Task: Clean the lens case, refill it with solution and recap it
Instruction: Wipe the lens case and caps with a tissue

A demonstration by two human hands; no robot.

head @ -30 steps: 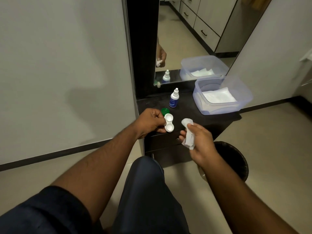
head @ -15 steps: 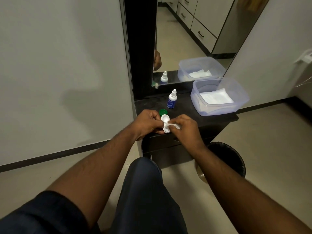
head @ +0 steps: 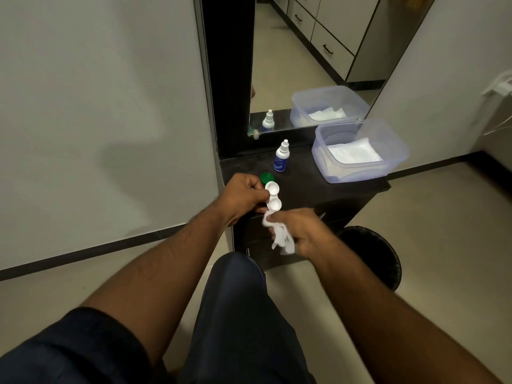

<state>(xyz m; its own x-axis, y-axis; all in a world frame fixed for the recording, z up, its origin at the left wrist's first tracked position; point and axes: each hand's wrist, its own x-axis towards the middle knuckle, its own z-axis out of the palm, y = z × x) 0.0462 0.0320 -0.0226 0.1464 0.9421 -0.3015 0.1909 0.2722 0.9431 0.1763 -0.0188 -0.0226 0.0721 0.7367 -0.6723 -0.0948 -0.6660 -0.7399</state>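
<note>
Lens case (head: 273, 197), both wells uncapped, sits pinched at its left edge in our left hand (head: 243, 196). Our right hand (head: 300, 231) clutches a crumpled tissue (head: 279, 234) just below the case.

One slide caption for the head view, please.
Left hand holds the open lens case; right hand grips a tissue.

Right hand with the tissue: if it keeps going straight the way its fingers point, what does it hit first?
Probably the lens case: the right hand, gripping the tissue, points up-left at the case's near well, held by the left hand. Motion blur leaves depth uncertain.
</note>
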